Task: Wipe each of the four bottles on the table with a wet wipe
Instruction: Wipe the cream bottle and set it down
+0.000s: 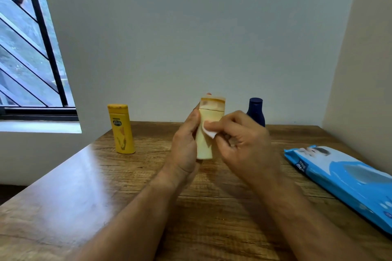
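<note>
Wood-grain table (pixel 84 197): left hand (pixel 184 146) grips smooth cream bottle (pixel 206 133).

Head view (wide-angle) looks forward, perhaps slightly downward, close over table (pixel 84 186).

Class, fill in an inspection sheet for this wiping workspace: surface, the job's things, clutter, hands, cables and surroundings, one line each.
Surface: wooden table, glare patch on its left part.
Job's things: cream bottle held upright above the table; white wet wipe against its front; yellow bottle standing at left; dark blue bottle standing behind the right hand, partly hidden; a fourth bottle is not seen; blue wipes pack lying at right.
Clutter: nothing seen.
Hands: left hand grips the cream bottle from its left side; right hand presses the wipe to it with thumb and fingers.
Cables: nothing seen.
Surroundings: plain wall behind; barred window at left.
</note>
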The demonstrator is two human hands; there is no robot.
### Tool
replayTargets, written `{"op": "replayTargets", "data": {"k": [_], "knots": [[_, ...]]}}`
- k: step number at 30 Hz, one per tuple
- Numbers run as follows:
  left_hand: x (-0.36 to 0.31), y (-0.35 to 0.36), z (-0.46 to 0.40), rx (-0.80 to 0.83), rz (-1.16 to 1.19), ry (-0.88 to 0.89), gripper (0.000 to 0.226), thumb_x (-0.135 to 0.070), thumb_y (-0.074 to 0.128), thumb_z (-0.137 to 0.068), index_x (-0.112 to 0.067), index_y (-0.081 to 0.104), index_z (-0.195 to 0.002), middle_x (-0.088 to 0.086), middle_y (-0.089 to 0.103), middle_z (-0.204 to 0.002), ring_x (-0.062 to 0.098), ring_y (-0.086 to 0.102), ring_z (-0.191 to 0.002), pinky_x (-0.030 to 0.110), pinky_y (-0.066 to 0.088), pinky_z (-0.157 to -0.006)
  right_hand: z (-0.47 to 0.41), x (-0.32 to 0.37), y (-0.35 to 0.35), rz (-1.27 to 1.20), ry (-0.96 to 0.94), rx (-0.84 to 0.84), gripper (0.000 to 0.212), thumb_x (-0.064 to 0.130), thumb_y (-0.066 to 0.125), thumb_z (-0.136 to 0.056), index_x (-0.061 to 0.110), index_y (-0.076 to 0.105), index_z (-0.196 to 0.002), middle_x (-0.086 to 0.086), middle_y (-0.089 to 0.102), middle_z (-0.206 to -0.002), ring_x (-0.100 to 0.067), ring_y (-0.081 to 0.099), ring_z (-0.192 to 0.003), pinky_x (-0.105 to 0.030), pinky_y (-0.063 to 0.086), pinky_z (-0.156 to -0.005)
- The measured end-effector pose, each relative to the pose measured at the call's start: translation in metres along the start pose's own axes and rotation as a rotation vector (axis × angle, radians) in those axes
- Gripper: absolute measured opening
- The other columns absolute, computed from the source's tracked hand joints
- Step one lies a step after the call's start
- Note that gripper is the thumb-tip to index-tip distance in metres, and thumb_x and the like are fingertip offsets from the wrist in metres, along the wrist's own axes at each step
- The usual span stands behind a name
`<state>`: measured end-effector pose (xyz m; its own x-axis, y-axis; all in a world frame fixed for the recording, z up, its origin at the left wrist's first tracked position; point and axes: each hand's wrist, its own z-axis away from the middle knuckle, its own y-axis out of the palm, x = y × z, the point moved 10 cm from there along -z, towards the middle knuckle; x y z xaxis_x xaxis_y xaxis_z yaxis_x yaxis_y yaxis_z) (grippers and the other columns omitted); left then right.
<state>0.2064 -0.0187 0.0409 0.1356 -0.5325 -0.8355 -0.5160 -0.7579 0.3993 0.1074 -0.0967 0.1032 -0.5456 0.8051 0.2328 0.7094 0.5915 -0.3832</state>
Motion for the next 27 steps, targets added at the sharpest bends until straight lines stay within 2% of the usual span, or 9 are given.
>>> {"op": "replayTargets", "data": {"k": [3,5,10,13,16,19,21,24,27], "knots": [[0.000,-0.013,-0.002,-0.066,0.047,-0.022,0.051,-0.049,0.039,-0.103,-0.009,0.067,-0.118,0.015,0.071,-0.100,0.027,0.068,-0.094,0.041,0.055,-0.085,0.006,0.004,0.030,-0.041,-0.038,0.261,0.022,0.011,0.071,-0.082,0.020,0.077,-0.101,0.008,0.061,-0.094,-0.004,0.057,-0.084,-0.012,0.049,-0.073],[0.002,-0.017,-0.003,-0.092,0.048,-0.036,0.057,-0.052,0.041,-0.100,-0.005,0.064,-0.123,0.018,0.071,-0.103,0.029,0.069,-0.096,0.042,0.055,-0.087,0.007,0.003,0.034,-0.040,-0.032,0.294,0.022,0.012,0.071,-0.082,0.022,0.078,-0.100,0.009,0.061,-0.094,-0.004,0.057,-0.083,-0.015,0.051,-0.072],[0.001,-0.006,0.000,-0.038,-0.075,-0.028,0.058,-0.055,0.044,-0.092,-0.009,0.067,-0.120,0.014,0.075,-0.102,0.026,0.071,-0.096,0.039,0.059,-0.081,-0.002,-0.010,-0.006,-0.031,0.090,-0.047,0.023,0.009,0.069,-0.086,0.018,0.075,-0.106,0.011,0.058,-0.093,0.005,0.055,-0.079,-0.003,0.045,-0.070],[0.000,0.003,0.003,0.015,-0.119,0.003,0.051,-0.055,0.054,-0.090,-0.015,0.068,-0.118,0.011,0.075,-0.103,0.024,0.072,-0.094,0.038,0.059,-0.076,-0.004,-0.016,-0.014,-0.057,0.143,-0.107,0.023,0.007,0.068,-0.087,0.017,0.075,-0.107,0.013,0.057,-0.092,0.006,0.056,-0.080,-0.001,0.044,-0.066],[-0.008,-0.001,0.002,-0.009,-0.053,0.045,0.039,-0.046,0.058,-0.091,-0.016,0.068,-0.115,0.010,0.073,-0.101,0.024,0.070,-0.092,0.039,0.059,-0.077,-0.003,-0.012,0.000,-0.107,0.140,0.041,0.022,0.006,0.070,-0.084,0.017,0.076,-0.102,0.014,0.058,-0.090,0.004,0.057,-0.084,-0.001,0.043,-0.062],[-0.015,-0.013,-0.001,-0.065,0.045,0.068,0.041,-0.045,0.057,-0.090,-0.015,0.068,-0.115,0.011,0.072,-0.096,0.024,0.068,-0.087,0.041,0.057,-0.079,0.004,-0.008,0.026,-0.124,0.129,0.298,0.023,0.008,0.070,-0.084,0.023,0.077,-0.100,0.024,0.056,-0.092,0.015,0.052,-0.093,0.001,0.042,-0.068],[-0.017,-0.017,-0.002,-0.083,0.052,0.073,0.042,-0.045,0.056,-0.088,-0.014,0.067,-0.114,0.011,0.073,-0.095,0.024,0.070,-0.084,0.042,0.058,-0.079,0.006,-0.009,0.031,-0.102,0.114,0.328,0.024,0.009,0.070,-0.084,0.025,0.077,-0.100,0.026,0.054,-0.091,0.017,0.051,-0.094,0.002,0.042,-0.073],[-0.014,-0.014,-0.002,-0.059,0.001,0.049,0.046,-0.044,0.056,-0.089,-0.011,0.063,-0.120,0.014,0.072,-0.101,0.026,0.070,-0.089,0.042,0.059,-0.078,0.000,-0.010,0.014,-0.085,0.132,0.152,0.022,0.011,0.070,-0.086,0.023,0.076,-0.104,0.015,0.059,-0.091,0.005,0.057,-0.086,-0.002,0.045,-0.068],[-0.007,-0.012,-0.001,-0.073,-0.059,0.015,0.045,-0.046,0.056,-0.090,-0.013,0.063,-0.118,0.011,0.073,-0.100,0.027,0.070,-0.090,0.047,0.056,-0.080,-0.004,-0.016,-0.008,-0.153,0.178,-0.062,0.022,0.009,0.069,-0.088,0.020,0.075,-0.107,0.009,0.062,-0.092,0.004,0.058,-0.085,-0.003,0.044,-0.064]]}}
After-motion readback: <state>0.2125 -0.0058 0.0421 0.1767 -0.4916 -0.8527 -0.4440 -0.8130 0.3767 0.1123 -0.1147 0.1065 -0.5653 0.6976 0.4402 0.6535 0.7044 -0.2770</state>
